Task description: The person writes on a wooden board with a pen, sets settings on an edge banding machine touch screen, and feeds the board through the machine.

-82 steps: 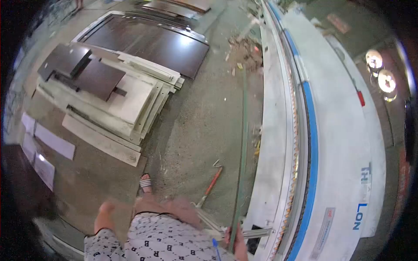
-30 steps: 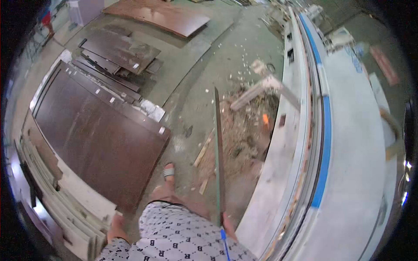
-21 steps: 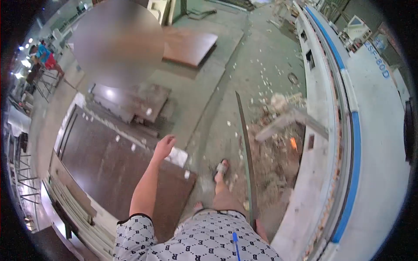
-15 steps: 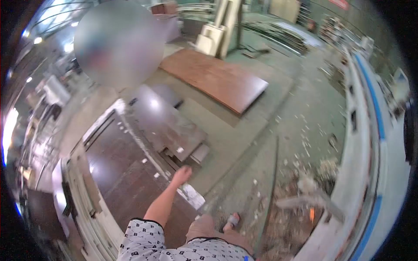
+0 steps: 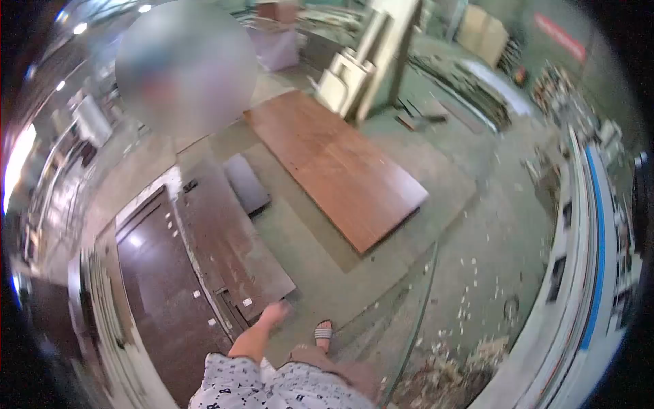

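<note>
My left hand hangs in front of my body, smeared by motion, so its fingers cannot be made out. It appears close to the near corner of a dark brown panel; whether it touches the panel I cannot tell. White squares lie at that end of the panel, around some dark narrow strips. Left of it is another large dark panel with a glossy top. My right hand is out of view.
A reddish-brown board lies ahead on the floor, with a small grey slab left of it. Pale frames lean behind. A dark hose or cable crosses the floor near scattered debris. Long white profiles line the right.
My view has shifted, and the reddish-brown board now appears larger and lower. My sandalled foot shows further left. The left hand sits slightly lower in view and is more blurred.
</note>
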### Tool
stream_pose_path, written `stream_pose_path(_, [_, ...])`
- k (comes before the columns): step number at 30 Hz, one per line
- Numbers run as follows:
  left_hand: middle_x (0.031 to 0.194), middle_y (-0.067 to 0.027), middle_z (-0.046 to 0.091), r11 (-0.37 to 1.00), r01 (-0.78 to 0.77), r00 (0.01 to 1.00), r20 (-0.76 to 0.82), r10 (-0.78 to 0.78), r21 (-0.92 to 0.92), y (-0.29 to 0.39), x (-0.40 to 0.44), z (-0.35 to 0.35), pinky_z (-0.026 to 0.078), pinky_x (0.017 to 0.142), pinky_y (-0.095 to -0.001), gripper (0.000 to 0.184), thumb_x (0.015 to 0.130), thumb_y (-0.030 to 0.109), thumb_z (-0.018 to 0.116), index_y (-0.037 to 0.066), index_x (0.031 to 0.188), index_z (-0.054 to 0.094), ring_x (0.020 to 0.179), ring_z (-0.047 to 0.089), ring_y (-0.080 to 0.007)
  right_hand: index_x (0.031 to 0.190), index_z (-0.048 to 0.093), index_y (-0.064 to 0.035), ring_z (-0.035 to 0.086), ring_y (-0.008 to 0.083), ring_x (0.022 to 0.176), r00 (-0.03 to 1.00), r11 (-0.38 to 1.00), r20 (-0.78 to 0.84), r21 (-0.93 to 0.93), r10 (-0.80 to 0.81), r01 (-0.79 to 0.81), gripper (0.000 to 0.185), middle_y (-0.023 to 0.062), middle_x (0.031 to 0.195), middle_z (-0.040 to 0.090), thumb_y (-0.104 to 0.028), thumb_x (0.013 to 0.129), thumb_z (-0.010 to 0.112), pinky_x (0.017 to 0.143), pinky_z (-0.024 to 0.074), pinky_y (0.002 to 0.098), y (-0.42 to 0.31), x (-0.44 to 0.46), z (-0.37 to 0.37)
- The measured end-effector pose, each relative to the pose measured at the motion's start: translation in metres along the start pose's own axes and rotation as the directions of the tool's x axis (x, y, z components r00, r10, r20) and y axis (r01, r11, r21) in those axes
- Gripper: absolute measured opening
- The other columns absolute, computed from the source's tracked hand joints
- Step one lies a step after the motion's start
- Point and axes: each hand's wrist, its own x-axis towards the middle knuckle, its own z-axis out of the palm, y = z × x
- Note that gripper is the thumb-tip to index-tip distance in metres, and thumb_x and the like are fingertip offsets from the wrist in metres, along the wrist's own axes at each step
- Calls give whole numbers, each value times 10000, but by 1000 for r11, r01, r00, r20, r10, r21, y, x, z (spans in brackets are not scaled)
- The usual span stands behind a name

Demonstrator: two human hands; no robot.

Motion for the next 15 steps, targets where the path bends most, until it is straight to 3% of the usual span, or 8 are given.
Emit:
stream_pose_path(3, [1126,-223,648,970,-240,958,-173,228,-47,223,142,-121,488,891,-456,452,933,418,499,18,1103,625,1051,618,-377,1275,567,11,543,297,1153,994,991,-27,88,104,-101,676,174,1246,601,-577,968,436,994,392,395,-32,2,-16])
stream_pose_path(5, [1084,-199,670,868,-452,887,-212,411,-208,374,179,-208,499,872,-413,394,934,361,569,37,1151,623,1032,640,-347,1270,571,10,543,299,1155,986,977,-37,140,165,-159,675,176,1246,601,-578,967,436,994,391,396,-54,11,-22])
stream_pose_path(7, [1035,-195,683,764,-577,815,-257,519,-289,465,231,-253,508,841,-376,391,934,346,583,15,1137,626,973,664,-305,1265,576,9,542,300,1157,973,961,-44,175,225,-214,674,177,1246,601,-579,967,436,994,390,396,-86,31,-36])
stream_pose_path(10, [1004,-192,690,789,-567,815,-300,495,-237,528,309,-283,512,813,-354,377,929,323,599,5,1129,635,941,674,-274,1258,583,8,541,303,1159,961,945,-51,200,273,-258,673,179,1246,601,-581,966,437,994,389,397,-147,83,-65])
stream_pose_path(12, [1030,-196,688,839,-503,853,-271,445,-205,495,383,-271,511,827,-388,393,927,341,592,2,1120,639,969,668,-313,1253,587,7,541,305,1161,952,936,-36,199,303,-291,672,180,1246,602,-582,965,437,994,388,398,-199,112,-91])
stream_pose_path(13, [1044,-213,681,926,-377,903,-235,360,-28,468,407,-260,505,859,-425,406,917,343,586,-12,1105,643,990,653,-362,1250,589,7,540,306,1161,949,932,-33,200,315,-302,672,181,1246,602,-582,965,437,994,388,398,-226,125,-104])
stream_pose_path(14, [1063,-237,665,944,-300,934,-245,261,-139,438,418,-242,496,882,-450,440,911,362,562,-20,1119,632,1013,631,-395,1248,592,6,540,307,1162,946,929,-30,202,323,-311,671,181,1246,602,-583,965,437,994,388,399,-253,138,-116])
stream_pose_path(15, [1098,-247,652,992,-80,992,-90,89,93,414,417,-234,491,892,-459,455,908,376,539,-10,1127,638,1041,618,-396,1245,594,6,540,308,1163,944,928,-34,200,329,-316,671,182,1246,602,-583,965,437,994,387,399,-276,147,-129])
